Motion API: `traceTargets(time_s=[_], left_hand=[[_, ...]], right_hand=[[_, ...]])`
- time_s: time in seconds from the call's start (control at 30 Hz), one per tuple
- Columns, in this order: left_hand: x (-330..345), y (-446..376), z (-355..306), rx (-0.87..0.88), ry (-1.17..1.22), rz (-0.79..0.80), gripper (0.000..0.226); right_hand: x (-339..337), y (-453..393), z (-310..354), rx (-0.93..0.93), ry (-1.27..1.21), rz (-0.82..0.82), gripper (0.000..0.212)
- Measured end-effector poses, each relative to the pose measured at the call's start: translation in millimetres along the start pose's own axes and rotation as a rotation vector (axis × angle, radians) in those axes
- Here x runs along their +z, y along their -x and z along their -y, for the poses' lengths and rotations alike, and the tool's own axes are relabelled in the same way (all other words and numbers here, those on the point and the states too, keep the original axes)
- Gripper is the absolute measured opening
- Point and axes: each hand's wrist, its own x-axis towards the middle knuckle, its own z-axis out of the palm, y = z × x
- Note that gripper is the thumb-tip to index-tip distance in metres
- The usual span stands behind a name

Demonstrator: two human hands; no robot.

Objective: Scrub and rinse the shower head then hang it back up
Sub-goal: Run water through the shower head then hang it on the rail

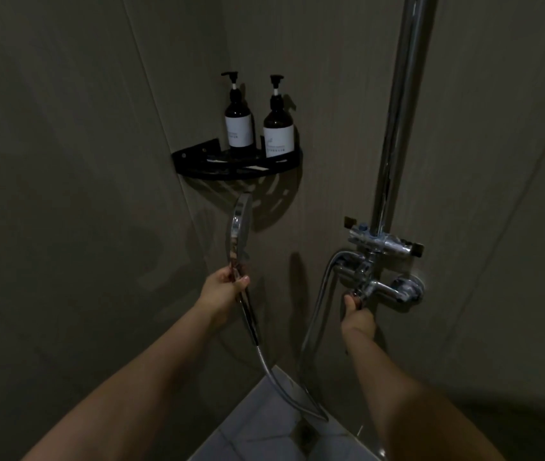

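Chrome shower head upright in left hand grip, right hand clasping tap lever

The bottles' label print is too small to read; the pipe runs off the top edge.

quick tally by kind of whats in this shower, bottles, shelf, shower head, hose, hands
pump bottles: 2
corner shelf: 1
shower head: 1
hose: 1
hands: 2, left hand, right hand
total: 7
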Motion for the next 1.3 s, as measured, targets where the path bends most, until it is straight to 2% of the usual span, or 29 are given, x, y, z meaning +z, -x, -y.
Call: traceTargets(time_s=[0.3,0.67,0.87,1.2,1.3], left_hand=[[-9,3,2,0.011,-0.008,-0.006,0.024],[-26,-7,18,0.002,-0.01,-0.037,0.015],[-31,-7,16,0.009,-0.03,-0.032,0.022],[-41,-2,18,0.027,-0.02,-0.053,0.021],[-48,-5,20,0.025,-0.021,-0.072,0.017]], right_hand=[[0,2,1,-0.02,0.024,0.009,0.053],[0,4,4,0.006,0.018,0.012,0.055],[-1,5,4,0.015,0.022,0.03,0.059],[9,13,11,0.136,-0.082,-0.065,0.064],[10,19,14,0.255,-0.03,-0.1,0.067]])
